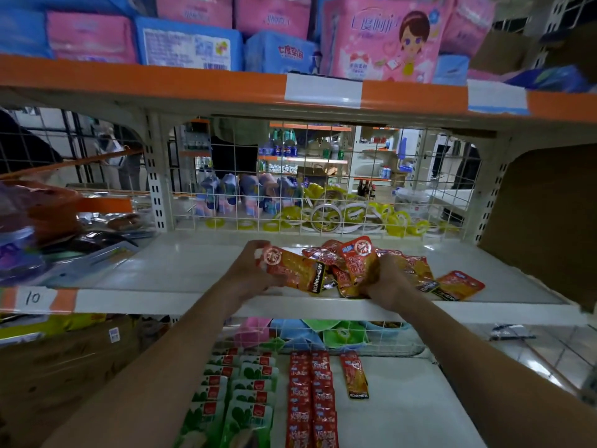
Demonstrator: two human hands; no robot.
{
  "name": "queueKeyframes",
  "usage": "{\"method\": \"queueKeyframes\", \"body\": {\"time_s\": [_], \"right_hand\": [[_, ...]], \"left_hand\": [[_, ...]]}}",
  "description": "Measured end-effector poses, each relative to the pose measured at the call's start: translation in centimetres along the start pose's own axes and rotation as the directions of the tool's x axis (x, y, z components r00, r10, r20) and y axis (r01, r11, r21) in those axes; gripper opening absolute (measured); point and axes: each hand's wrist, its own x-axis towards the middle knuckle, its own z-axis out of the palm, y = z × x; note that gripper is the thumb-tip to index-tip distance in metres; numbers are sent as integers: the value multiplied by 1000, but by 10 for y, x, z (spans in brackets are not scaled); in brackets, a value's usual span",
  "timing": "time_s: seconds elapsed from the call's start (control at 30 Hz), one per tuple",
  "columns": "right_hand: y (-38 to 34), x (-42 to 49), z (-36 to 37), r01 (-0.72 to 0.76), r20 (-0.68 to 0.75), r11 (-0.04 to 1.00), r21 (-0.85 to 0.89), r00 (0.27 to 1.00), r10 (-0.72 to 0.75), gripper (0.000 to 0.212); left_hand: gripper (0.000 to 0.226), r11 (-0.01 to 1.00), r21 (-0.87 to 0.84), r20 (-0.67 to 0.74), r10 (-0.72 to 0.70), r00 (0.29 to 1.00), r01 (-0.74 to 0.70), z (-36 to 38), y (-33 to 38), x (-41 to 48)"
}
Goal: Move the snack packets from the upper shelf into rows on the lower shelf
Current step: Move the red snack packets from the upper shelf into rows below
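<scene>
Slippage was the likely fault: glossy snack packets (416,270), bunched loosely near the edge of the upper shelf (155,300), could spill and miss the rows on the lower shelf (407,402). The left hand (255,270) gripped one orange packet (292,270), fingers curled; the right hand (387,282) clutched several from the pile.

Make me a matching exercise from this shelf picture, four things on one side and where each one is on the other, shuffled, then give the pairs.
Things
1. left hand
2. lone orange packet
3. green packets
4. pink pack with cartoon girl

Places
A. top shelf
B. leftmost rows on the lower shelf
C. gripping a KONCHEW packet over the upper shelf
D. lower shelf, just right of the red packets

Pairs: 1-C, 2-D, 3-B, 4-A
</scene>
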Motion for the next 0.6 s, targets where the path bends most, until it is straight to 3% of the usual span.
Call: {"method": "queueKeyframes", "body": {"time_s": [0.1, 0.27, 0.6], "right_hand": [[-5, -13, -3, 70, 16, 996, 63, 997, -71, 56], [-40, -62, -31, 90, -3, 981, 173, 996, -91, 36], [-37, -63, -27, 120, -12, 958, 259, 993, -121, 21]], "left_hand": [[63, 997, -69, -41, -17, 999, 14, -5, 1, -1], [26, 1000, -20, -7, -5, 1000, 5, -4, 4, -4], [26, 983, -183, 8, -23, 1000, 24, -5, 2, -1]]}}
